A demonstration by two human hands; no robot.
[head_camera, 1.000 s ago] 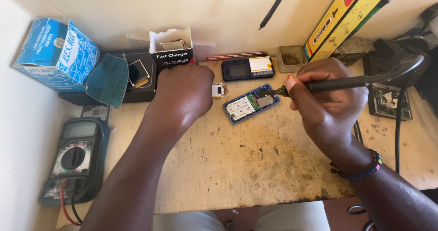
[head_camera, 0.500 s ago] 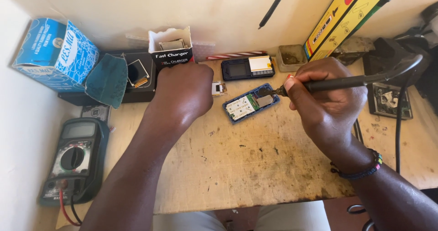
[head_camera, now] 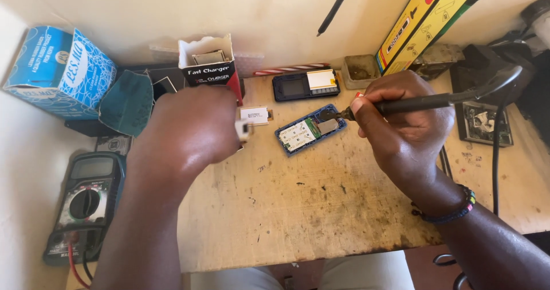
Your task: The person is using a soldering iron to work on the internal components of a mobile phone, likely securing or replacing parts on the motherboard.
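An opened phone (head_camera: pixel 310 129) lies tilted on the worn wooden bench (head_camera: pixel 321 210), near its back edge: a blue frame with the cover off, showing a pale keypad board at its lower left end, a green strip of circuit in the middle and a grey metal patch at its upper right end. The right hand (head_camera: pixel 404 124) is closed around a dark soldering iron (head_camera: pixel 424 102), gripped like a pen, and the tip rests on that grey patch. The left hand (head_camera: pixel 192 130) is curled, fingers bent under, pinching a small white piece (head_camera: pixel 243 129) just left of the phone. A small white battery (head_camera: pixel 255 115) lies between hand and phone. A black phone part (head_camera: pixel 305 85) sits behind, and a multimeter (head_camera: pixel 85 201) lies at the far left.
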